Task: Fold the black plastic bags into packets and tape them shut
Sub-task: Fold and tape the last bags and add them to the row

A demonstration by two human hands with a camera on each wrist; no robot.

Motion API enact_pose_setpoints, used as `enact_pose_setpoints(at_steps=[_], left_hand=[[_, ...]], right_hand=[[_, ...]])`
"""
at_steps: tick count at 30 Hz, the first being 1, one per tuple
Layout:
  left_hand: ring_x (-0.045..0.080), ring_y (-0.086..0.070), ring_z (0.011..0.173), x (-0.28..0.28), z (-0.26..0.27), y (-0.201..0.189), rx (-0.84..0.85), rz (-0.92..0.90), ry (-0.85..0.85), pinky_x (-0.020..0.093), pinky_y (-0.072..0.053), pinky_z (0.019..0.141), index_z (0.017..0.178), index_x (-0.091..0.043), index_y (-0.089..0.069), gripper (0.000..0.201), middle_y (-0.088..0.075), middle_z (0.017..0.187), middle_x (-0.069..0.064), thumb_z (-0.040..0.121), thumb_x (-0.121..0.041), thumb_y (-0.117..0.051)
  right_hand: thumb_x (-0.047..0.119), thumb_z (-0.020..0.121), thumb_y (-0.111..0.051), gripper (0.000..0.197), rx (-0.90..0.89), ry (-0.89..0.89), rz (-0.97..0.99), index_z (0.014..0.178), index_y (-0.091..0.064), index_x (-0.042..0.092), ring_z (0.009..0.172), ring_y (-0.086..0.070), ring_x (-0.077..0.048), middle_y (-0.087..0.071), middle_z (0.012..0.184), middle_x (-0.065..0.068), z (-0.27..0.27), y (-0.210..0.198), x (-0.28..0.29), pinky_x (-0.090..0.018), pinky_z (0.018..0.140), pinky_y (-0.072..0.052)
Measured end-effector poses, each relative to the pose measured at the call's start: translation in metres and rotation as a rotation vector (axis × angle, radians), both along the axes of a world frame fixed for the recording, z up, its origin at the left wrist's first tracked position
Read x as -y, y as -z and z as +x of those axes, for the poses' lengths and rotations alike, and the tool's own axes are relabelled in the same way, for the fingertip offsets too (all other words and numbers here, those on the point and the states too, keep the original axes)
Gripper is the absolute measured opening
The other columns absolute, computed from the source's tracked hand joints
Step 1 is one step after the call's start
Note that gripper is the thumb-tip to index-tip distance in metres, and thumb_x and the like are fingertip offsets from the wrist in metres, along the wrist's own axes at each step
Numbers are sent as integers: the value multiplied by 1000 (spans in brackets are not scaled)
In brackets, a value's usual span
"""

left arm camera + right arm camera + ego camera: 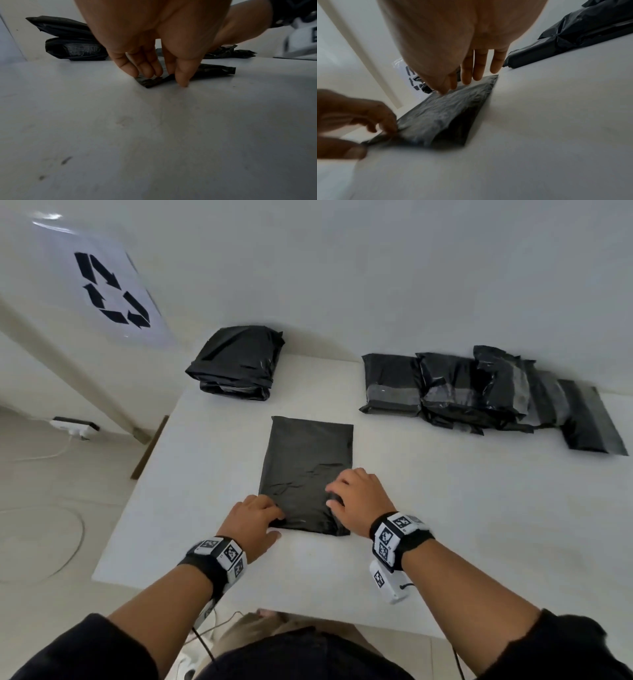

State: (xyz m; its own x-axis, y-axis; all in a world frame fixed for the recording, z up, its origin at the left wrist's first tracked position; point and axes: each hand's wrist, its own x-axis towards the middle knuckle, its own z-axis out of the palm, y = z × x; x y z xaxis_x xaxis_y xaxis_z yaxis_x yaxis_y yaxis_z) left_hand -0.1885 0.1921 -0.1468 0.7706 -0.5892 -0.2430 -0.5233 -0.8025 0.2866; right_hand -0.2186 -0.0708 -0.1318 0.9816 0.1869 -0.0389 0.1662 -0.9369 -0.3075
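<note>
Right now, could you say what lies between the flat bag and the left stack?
Only bare table separates flat bag from left stack, in the head view.

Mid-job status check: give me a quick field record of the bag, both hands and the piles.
bag in work: black bag lying flat on the table, no tape visible
left hand: pinches its near left corner
right hand: fingertips rest on its near right edge
back left: stack of folded black bags
back right: overlapping row of taped packets

A flat rectangular black plastic bag (306, 460) lies mid white bench (445, 508); behind it, stacked folded black plastic bags (236, 362) at left, overlapping taped black plastic packets (479, 392) at right.
</note>
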Motion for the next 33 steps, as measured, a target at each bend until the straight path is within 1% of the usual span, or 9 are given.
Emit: enact_pose_setpoints(at_steps=[3, 7, 11, 15, 19, 23, 27, 30, 33], left_hand=[[22, -52, 111, -9, 3, 4, -27, -69, -9, 34, -44, 96, 115, -24, -69, 33, -59, 119, -3, 84, -33, -71], [25, -55, 106, -22, 7, 7, -13, -160, -35, 29, -44, 90, 106, -16, -76, 28, -66, 111, 2, 79, -20, -79], [29, -65, 85, -31, 11, 10, 37, -222, 9, 34, -55, 76, 84, -15, -79, 19, -72, 92, 3, 68, -9, -86], [25, -62, 89, -28, 15, 4, 20, -172, 39, 35, -53, 75, 91, -15, -74, 7, -67, 100, 0, 87, -13, -68], [23, -61, 81, -30, 17, -5, -54, -225, -34, 34, -50, 74, 102, -21, -60, 13, -62, 102, -4, 98, -23, -48], [13, -59, 69, -34, 23, -14, -168, -394, -116, 29, -49, 68, 96, -25, -57, 4, -63, 77, -7, 94, -22, -57], [6, -62, 77, -36, 29, -18, -234, -477, -50, 16, -49, 74, 101, -25, -60, 30, -64, 88, -11, 77, -20, -76], [11, -58, 80, -35, 32, -11, -109, -336, 64, 21, -46, 75, 109, -19, -66, 34, -59, 100, -6, 77, -11, -75], [22, -63, 76, -34, 30, -5, 63, -302, 101, 32, -54, 65, 92, -17, -75, 20, -63, 92, 1, 76, -5, -77]], right_hand=[[45, 83, -61, 29, -49, -24, 15, 102, -74, 26, 101, -55, -24, -61, 103, 3, -26, 9, -6, -41, 86, -44], [48, 79, -59, 38, -116, 13, 15, 107, -74, 27, 109, -58, -23, -65, 114, 3, -50, 22, -5, -41, 91, -44], [48, 81, -50, 44, -115, 84, 56, 104, -76, 22, 109, -63, -26, -68, 117, -1, -61, 24, -6, -45, 88, -52], [44, 83, -50, 40, -96, 151, 17, 103, -77, 23, 107, -63, -27, -69, 118, 0, -68, 22, -14, -43, 84, -53], [40, 91, -55, 41, -153, 245, 22, 128, -64, 22, 115, -53, -25, -56, 133, 1, -74, 21, -19, -40, 89, -49], [33, 96, -56, 48, -162, 261, 89, 142, -50, 21, 117, -49, -20, -49, 139, 3, -77, 23, -20, -34, 93, -48], [19, 88, -58, 34, 30, 236, 109, 120, -66, 17, 89, -62, -23, -65, 114, -1, -69, 26, -17, -36, 71, -56], [20, 88, -50, 26, 140, 205, 106, 98, -73, 16, 75, -61, -22, -69, 93, 1, -61, 24, -13, -36, 60, -55], [24, 89, -50, 24, 130, 147, 134, 97, -71, 17, 82, -60, -21, -67, 99, 3, -58, 19, -7, -39, 65, -55]])
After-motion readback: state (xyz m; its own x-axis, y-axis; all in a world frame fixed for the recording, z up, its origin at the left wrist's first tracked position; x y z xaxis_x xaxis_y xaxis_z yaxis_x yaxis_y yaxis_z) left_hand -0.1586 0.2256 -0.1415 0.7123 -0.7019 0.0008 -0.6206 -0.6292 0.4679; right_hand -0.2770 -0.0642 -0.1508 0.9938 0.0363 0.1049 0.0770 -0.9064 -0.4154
